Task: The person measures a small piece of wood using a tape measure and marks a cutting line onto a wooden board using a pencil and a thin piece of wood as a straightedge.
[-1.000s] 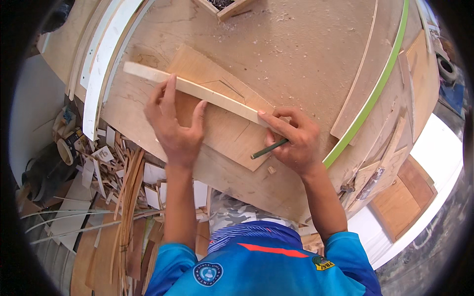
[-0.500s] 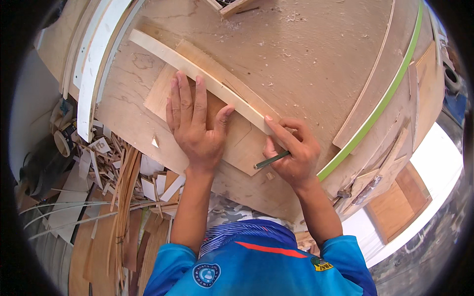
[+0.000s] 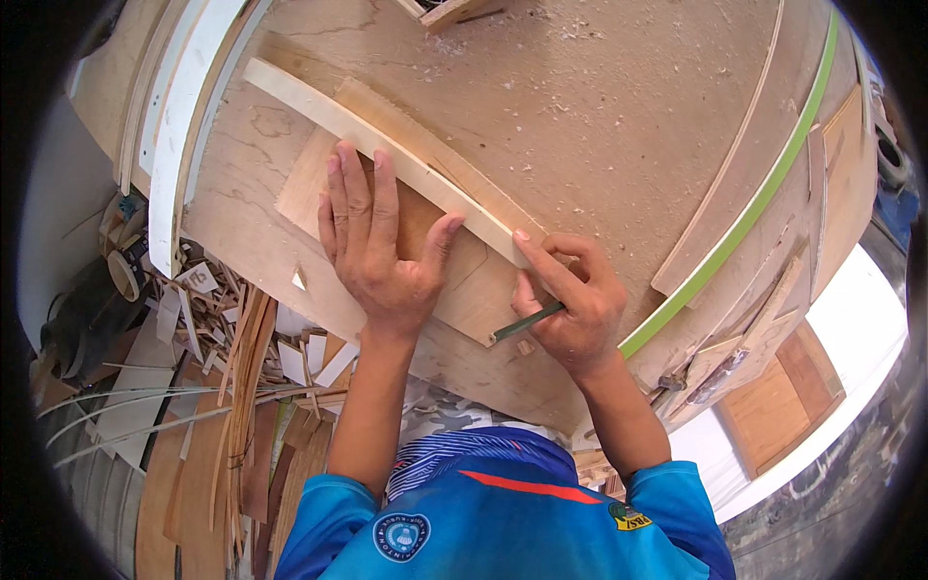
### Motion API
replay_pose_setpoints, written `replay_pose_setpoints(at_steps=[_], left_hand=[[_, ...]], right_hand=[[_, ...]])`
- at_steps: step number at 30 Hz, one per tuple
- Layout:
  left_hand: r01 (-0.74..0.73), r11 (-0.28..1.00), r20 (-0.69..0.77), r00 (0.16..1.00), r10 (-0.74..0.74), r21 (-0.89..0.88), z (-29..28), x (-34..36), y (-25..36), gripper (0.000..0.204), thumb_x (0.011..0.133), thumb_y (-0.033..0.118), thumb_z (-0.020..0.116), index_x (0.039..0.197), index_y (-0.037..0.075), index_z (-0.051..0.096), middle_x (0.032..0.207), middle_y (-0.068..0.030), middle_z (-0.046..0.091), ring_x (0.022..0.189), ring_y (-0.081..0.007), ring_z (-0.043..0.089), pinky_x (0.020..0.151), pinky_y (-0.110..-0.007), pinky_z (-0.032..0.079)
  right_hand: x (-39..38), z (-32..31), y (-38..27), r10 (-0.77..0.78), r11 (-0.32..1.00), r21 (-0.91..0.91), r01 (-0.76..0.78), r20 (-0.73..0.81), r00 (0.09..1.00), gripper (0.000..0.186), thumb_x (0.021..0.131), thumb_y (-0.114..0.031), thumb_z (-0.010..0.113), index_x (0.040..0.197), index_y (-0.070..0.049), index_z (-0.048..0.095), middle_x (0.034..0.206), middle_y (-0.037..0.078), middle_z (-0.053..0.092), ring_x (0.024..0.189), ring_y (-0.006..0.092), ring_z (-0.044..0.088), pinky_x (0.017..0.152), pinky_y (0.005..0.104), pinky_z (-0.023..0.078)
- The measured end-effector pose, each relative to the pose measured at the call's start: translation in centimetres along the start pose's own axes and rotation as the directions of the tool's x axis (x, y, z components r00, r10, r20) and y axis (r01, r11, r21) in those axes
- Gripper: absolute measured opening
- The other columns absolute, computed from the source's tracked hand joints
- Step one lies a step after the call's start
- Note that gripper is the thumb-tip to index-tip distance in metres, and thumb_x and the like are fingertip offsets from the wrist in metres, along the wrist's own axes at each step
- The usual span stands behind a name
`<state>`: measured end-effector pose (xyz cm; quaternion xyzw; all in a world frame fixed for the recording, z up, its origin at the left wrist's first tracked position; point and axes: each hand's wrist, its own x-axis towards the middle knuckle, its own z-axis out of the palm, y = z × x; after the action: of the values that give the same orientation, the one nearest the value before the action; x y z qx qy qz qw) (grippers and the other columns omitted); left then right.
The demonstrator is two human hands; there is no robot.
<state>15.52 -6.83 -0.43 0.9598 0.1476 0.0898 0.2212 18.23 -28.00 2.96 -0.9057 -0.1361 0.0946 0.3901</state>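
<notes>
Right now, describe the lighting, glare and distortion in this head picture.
Head view: bright daylight, the white slab at right washes out; fisheye bends the green strip; black rim vignette; left hand, right hand and pencil stay sharp.

Pale wood strip point(image 3: 387, 145), green pencil point(image 3: 527, 322), lime-green edging point(image 3: 764, 193).
</notes>
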Motion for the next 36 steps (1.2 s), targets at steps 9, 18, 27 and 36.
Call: replay_pose_setpoints(at_steps=[9, 18, 27, 36], left_hand=[[0.003, 1.000, -0.007, 1.000, -0.003, -0.020, 0.10, 0.06, -0.04, 0.087, 0.095, 0.056, 0.079, 0.162, 0.006, 0.054, 0.174, -0.0208, 0.042, 0.163, -0.0377, 0.037, 0.132, -0.050, 0.023], [0.002, 1.000, -0.006, 1.000, -0.002, -0.023, 0.17, 0.07, -0.12, 0.088, 0.095, 0.057, 0.079, 0.163, 0.006, 0.054, 0.173, -0.0199, 0.043, 0.163, -0.0361, 0.037, 0.132, -0.049, 0.022], [0.006, 1.000, -0.012, 1.000, -0.006, -0.010, 0.25, 0.05, -0.10, 0.089, 0.095, 0.058, 0.078, 0.162, 0.006, 0.054, 0.173, -0.0196, 0.044, 0.162, -0.0359, 0.038, 0.132, -0.049, 0.023], [0.017, 1.000, -0.011, 1.000, -0.017, 0.012, 0.11, -0.01, -0.31, 0.087, 0.094, 0.056, 0.080, 0.162, 0.008, 0.055, 0.173, -0.0193, 0.044, 0.162, -0.0355, 0.039, 0.131, -0.049, 0.024]], right_hand=[[-0.02, 0.12, -0.07, 0.007, 1.000, -0.003, -0.007, -0.008, 1.000, 0.056, 0.074, -0.005, 0.083, 0.128, -0.019, 0.084, 0.103, 0.004, 0.073, 0.069, 0.0171, 0.068, 0.060, 0.0327, 0.055], [-0.05, 0.32, -0.20, 0.020, 1.000, -0.016, -0.021, -0.009, 1.000, 0.055, 0.074, -0.006, 0.082, 0.127, -0.020, 0.084, 0.102, 0.003, 0.073, 0.066, 0.0165, 0.066, 0.059, 0.0325, 0.055], [-0.02, 0.44, -0.07, -0.001, 1.000, -0.007, 0.001, -0.016, 1.000, 0.056, 0.074, -0.005, 0.083, 0.128, -0.020, 0.084, 0.102, 0.003, 0.073, 0.065, 0.0162, 0.065, 0.059, 0.0322, 0.054], [0.05, 0.72, -0.03, -0.022, 1.000, 0.003, 0.022, -0.038, 0.999, 0.056, 0.073, -0.005, 0.084, 0.127, -0.020, 0.084, 0.102, 0.003, 0.073, 0.063, 0.0162, 0.064, 0.057, 0.0326, 0.052]])
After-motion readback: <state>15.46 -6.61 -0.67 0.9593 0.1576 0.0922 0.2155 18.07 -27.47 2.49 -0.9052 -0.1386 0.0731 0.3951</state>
